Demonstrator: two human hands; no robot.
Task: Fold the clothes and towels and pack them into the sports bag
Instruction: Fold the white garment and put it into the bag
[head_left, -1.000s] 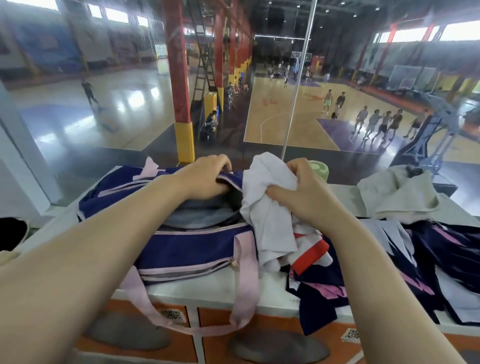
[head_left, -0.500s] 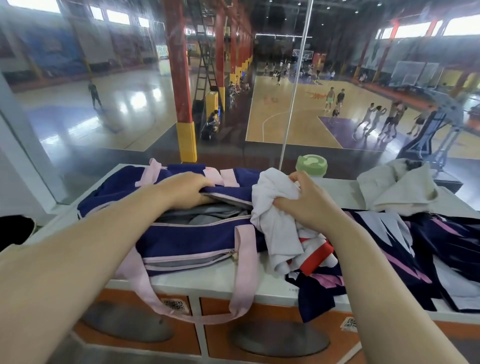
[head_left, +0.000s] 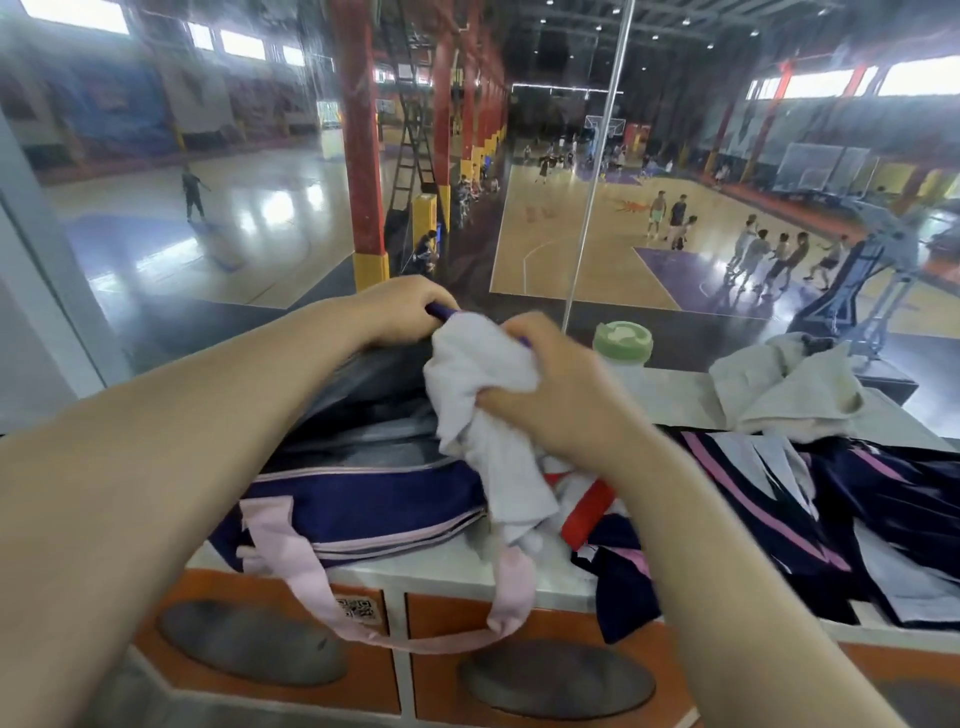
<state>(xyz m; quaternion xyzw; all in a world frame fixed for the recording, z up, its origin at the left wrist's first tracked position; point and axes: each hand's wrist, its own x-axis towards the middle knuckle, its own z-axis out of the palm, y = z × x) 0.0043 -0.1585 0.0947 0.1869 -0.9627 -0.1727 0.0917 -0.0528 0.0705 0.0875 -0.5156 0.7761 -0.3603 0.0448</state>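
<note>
Crumpled white cloth (head_left: 483, 395) over open navy bag (head_left: 363, 499)

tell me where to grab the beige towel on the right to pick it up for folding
Take the beige towel by the raised fold at its top, coming down from above with the right hand once it lets go of the white cloth. The towel lies crumpled on the counter, so that peak is probably the easiest part to pinch.
</note>
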